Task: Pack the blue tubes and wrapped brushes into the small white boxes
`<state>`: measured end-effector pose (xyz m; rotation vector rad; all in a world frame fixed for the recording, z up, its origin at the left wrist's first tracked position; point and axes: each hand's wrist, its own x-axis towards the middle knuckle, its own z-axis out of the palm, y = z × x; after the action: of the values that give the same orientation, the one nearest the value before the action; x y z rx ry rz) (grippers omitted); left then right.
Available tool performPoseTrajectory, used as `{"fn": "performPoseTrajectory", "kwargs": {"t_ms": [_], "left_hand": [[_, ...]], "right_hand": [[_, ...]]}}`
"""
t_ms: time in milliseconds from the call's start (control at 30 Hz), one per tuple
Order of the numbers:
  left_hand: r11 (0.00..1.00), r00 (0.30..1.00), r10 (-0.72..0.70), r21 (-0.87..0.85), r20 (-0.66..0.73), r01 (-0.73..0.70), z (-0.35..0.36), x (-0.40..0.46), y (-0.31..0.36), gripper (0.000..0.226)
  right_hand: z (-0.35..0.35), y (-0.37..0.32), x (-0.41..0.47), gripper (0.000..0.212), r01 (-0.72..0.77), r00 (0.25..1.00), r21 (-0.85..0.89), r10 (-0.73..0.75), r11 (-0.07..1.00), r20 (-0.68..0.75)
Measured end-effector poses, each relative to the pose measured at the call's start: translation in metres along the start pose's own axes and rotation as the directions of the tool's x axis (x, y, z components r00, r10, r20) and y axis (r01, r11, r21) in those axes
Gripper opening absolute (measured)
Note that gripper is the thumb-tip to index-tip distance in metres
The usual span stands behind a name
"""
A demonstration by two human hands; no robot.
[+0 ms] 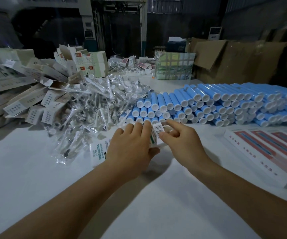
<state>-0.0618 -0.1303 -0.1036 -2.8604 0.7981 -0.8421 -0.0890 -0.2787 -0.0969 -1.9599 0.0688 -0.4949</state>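
Note:
My left hand (132,145) grips a small white box (99,152) that lies flat on the white table, its barcoded end flap (158,129) raised. My right hand (182,140) pinches at that flap end with thumb and forefinger. Just beyond the hands lies a long stack of blue tubes (208,106) with white caps. A heap of wrapped brushes (91,107) in clear plastic sits to the left of the tubes. What is inside the box is hidden.
Empty folded white boxes (27,94) are piled at the left. Closed boxes with red print (268,149) lie in a row at the right edge. Cardboard cartons (225,61) and a printed box (173,68) stand at the back.

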Motion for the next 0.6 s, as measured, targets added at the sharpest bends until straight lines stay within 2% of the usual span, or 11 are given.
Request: {"fn": "performPoseTrajectory", "kwargs": {"t_ms": [33,133,267,400,500,567,600], "left_hand": [[1.0,1.0,0.001,0.005,0.002,-0.001,0.0,0.0,0.0,0.077],[1.0,1.0,-0.009,0.006,0.0,0.009,-0.003,0.0,0.0,0.077],[1.0,1.0,-0.011,0.0,-0.009,0.011,-0.003,-0.001,0.001,0.076],[1.0,1.0,0.014,0.026,-0.015,-0.014,-0.005,-0.004,0.001,0.076],[1.0,1.0,0.013,0.019,-0.007,-0.013,-0.005,-0.003,0.001,0.075],[1.0,1.0,-0.001,-0.007,-0.019,0.001,-0.005,-0.001,0.0,0.075],[0.999,0.999,-0.02,-0.034,-0.027,0.019,-0.005,0.0,-0.001,0.075]], "right_hand": [[0.0,0.0,-0.001,0.021,-0.001,1.0,0.032,0.001,0.999,-0.009],[0.002,-0.001,-0.004,0.027,-0.005,0.999,0.084,0.008,0.996,-0.036],[0.003,-0.005,-0.007,0.014,0.03,0.999,0.012,-0.03,0.999,-0.033],[0.003,-0.007,-0.007,0.018,-0.03,1.0,0.064,0.029,0.998,0.009],[0.003,-0.008,-0.008,0.018,-0.026,0.999,0.026,0.025,0.999,0.042],[0.003,-0.01,-0.006,0.018,-0.008,1.0,0.025,0.008,1.0,0.021],[0.0,-0.012,-0.004,0.019,-0.013,0.999,0.1,0.016,0.995,-0.036]]}}
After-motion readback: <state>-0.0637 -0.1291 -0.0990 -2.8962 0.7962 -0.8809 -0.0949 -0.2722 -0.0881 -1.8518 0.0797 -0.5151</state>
